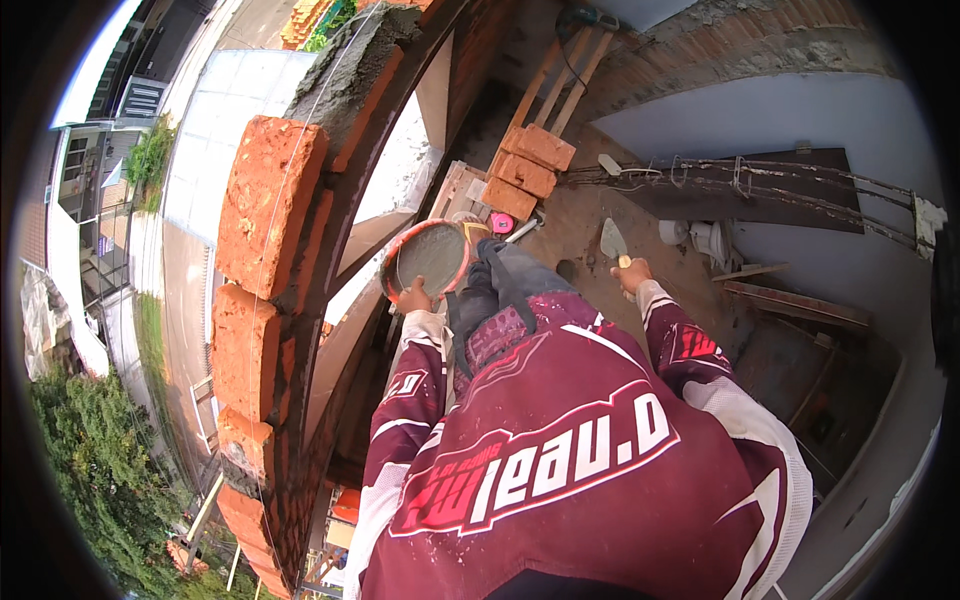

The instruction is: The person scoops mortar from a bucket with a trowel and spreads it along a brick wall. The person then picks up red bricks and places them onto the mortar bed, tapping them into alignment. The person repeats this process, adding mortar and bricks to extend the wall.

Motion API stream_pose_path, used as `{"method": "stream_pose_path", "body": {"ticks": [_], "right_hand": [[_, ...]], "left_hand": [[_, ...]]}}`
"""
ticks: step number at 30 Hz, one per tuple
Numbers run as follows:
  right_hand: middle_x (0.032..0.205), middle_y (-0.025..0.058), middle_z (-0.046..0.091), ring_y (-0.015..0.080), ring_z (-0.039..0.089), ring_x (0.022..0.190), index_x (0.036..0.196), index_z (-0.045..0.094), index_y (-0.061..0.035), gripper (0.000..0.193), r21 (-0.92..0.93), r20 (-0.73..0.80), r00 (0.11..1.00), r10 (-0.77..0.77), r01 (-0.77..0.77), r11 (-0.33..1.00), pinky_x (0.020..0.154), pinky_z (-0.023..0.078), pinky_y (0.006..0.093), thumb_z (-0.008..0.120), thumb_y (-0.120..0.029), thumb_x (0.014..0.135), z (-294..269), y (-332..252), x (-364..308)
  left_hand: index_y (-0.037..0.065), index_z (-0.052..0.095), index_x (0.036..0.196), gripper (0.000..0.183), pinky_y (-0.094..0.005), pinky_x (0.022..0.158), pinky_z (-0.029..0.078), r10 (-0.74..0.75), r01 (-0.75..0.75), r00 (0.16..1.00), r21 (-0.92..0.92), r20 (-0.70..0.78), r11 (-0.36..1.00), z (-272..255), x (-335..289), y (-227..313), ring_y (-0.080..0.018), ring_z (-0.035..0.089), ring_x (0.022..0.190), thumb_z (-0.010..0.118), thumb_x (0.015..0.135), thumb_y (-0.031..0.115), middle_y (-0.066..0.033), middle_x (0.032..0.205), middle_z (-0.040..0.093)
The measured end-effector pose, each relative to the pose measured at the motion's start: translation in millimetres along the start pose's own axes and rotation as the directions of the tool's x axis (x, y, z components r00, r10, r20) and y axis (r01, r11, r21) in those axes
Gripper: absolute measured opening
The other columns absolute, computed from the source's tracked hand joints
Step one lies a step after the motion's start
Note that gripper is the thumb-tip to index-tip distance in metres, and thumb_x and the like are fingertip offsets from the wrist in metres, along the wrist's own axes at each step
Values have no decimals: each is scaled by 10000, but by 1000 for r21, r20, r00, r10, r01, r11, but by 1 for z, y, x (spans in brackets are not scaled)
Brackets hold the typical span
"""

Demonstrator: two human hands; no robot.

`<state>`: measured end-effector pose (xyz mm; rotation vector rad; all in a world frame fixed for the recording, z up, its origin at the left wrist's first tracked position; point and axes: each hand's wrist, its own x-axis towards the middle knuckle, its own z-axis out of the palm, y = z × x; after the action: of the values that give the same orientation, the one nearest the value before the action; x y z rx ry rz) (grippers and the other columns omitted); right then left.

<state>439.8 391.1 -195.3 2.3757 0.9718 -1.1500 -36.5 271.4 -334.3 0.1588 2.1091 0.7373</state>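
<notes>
My left hand (pixel 415 296) is closed at the near edge of a round orange-red bucket (pixel 391 250), seemingly gripping its rim or handle. Grey wet mortar (pixel 432 254) fills the bucket, which is beside the brick wall (pixel 268 205). Out to the right, my right hand (pixel 633 274) is wrapped round the pale yellow handle of a pointed trowel (pixel 612 240). The trowel's blade points away from me and looks greyish, smeared with mortar.
A string line (pixel 300 140) runs along the wall top, where grey mortar (pixel 355 75) lies past the last brick. Several loose bricks (pixel 525 172) sit on planks ahead. Rusty reinforcing bars (pixel 780 180) jut across at right. Beyond the wall is a drop to the outdoors.
</notes>
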Motion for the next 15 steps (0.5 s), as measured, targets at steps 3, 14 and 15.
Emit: {"method": "stream_pose_path", "body": {"ticks": [3, 14, 15], "right_hand": [[846, 188, 733, 266, 734, 751, 991, 716, 63, 431, -7, 42, 999, 30, -30, 1000, 689, 574, 400, 839, -291, 780, 13, 21, -15], [923, 190, 745, 285, 742, 837, 1053, 697, 83, 498, -3, 48, 995, 89, -89, 996, 775, 567, 405, 846, -298, 769, 23, 52, -44], [922, 191, 744, 285, 742, 835, 1052, 696, 84, 497, 7, 52, 994, 96, -96, 995, 773, 567, 407, 845, -297, 770, 20, 52, -47]], "left_hand": [[-119, 670, 993, 461, -453, 475, 541, -224, 224, 974, -13, -10, 974, -19, -5, 10, -299, 668, 620, 689, 855, 321, -226, 820, 664], [147, 751, 1162, 420, -406, 733, 574, -440, 462, 876, 78, -198, 883, -84, 8, -88, -283, 735, 841, 579, 916, 440, -231, 1095, 707], [143, 746, 1174, 424, -403, 738, 575, -419, 443, 887, 98, -192, 891, -91, 7, -98, -294, 735, 849, 577, 920, 436, -232, 1108, 703]]}}
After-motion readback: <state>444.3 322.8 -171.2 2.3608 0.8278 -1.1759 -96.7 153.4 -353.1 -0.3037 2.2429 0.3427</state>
